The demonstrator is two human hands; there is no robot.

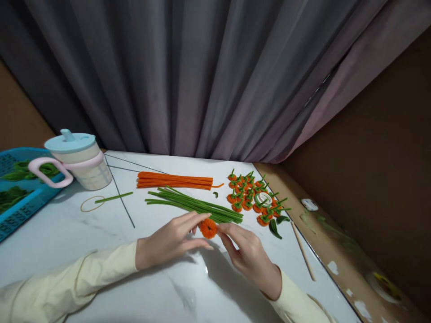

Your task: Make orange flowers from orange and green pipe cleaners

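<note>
My left hand (170,241) and my right hand (248,255) meet over the white marble table (101,251), both pinching a small orange pipe-cleaner coil (208,228) between their fingertips. Just behind the coil lies a bundle of green pipe cleaners (193,204). Further back is a bundle of orange pipe cleaners (175,180). To the right sits a cluster of several finished orange pieces with green stems (251,193), around a roll of green tape (263,199).
A lidded cup with a pink handle (76,161) stands at the back left beside a blue basket of green leaves (18,193). A rubber band (91,204), a single green stem (112,197), loose leaves (274,228) and a wooden stick (303,251) lie about. Grey curtain behind.
</note>
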